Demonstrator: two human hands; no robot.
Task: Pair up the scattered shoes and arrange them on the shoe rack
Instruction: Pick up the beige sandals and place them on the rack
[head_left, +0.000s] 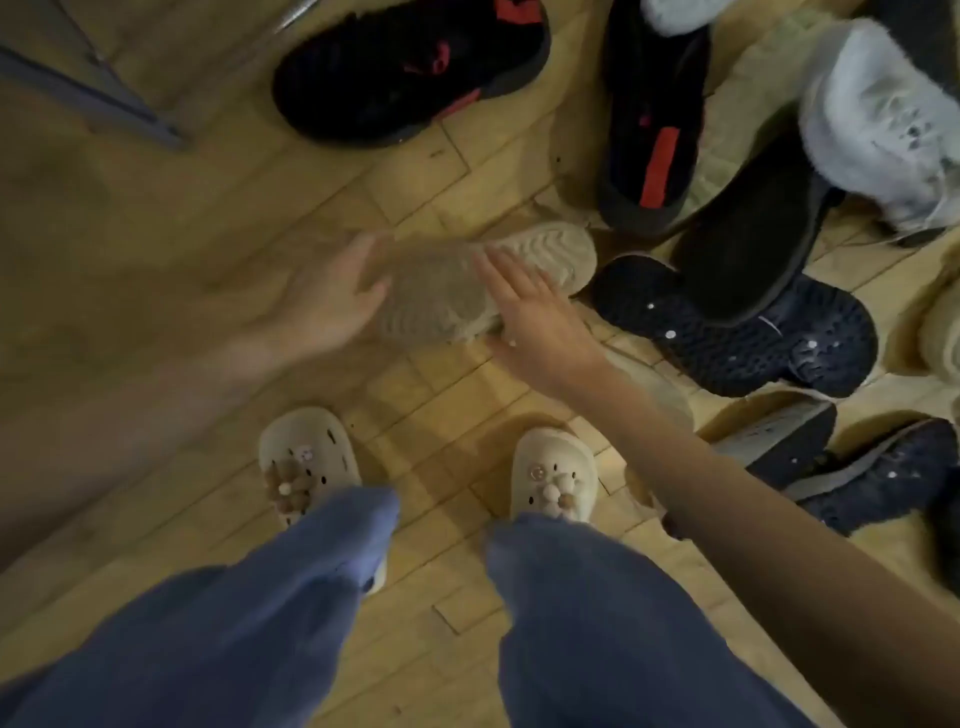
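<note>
A beige shoe (447, 291) lies sole up on the wooden floor in the middle of the head view. My right hand (535, 317) rests on its right side, fingers over the sole and thumb at the near edge. My left hand (332, 296), motion-blurred and with fingers apart, is at the shoe's left end. A second beige shoe (654, 389) lies partly hidden under my right forearm. Two black-and-red sneakers (410, 67) (654, 119) lie farther away.
A heap at the right holds a black shoe (753, 244), a navy shoe sole up (753, 338), a pale grey sneaker (883, 130) and another navy shoe (883, 478). A grey metal frame (88, 88) crosses the top left. My feet wear cream clogs (309, 462) (553, 478).
</note>
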